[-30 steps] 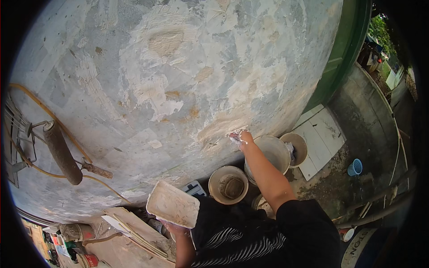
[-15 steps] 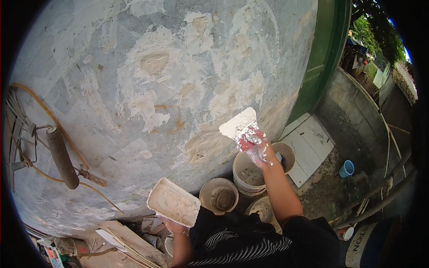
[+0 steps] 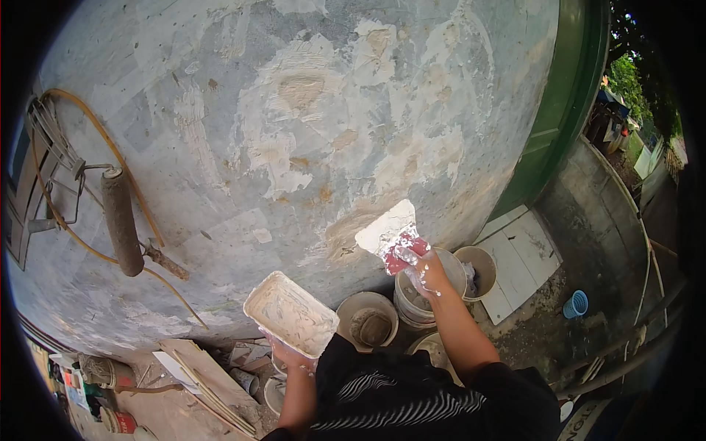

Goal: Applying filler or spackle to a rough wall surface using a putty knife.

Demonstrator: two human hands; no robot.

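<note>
Tray [image 3: 307, 297] and scraper [image 3: 390, 226] were both in hand before the patched wall [image 3: 243, 132], tray to the left, scraper to the right with its blade coated white. The left hand [image 3: 294, 356] held the tray at its lower edge, fingers closed against the side, their tips hidden beneath. The right hand [image 3: 424, 269] had its fingers clamped on the scraper's reddish base; blade contact with the wall could not be confirmed. The tray was judged stiff and light, weighted by its load, and best held from beneath. The scraper was judged light and thin-bladed, probably slippery from the smears, its red base being the proper hold.

Containers, left to right: the tray held off-white paste [image 3: 290, 316], shallow and streaked. A round bucket [image 3: 351, 306] contained a rounded brownish mass [image 3: 370, 326], kind undetermined. The white bucket [image 3: 407, 309] beside it stood partly behind the right arm [image 3: 462, 320]; its contents could not be verified. A tan bucket [image 3: 485, 271] near the pale slabs [image 3: 518, 264] contained a crumpled whitish item [image 3: 469, 276]. A blue basket [image 3: 576, 304] sat well apart, contents not legible.
</note>
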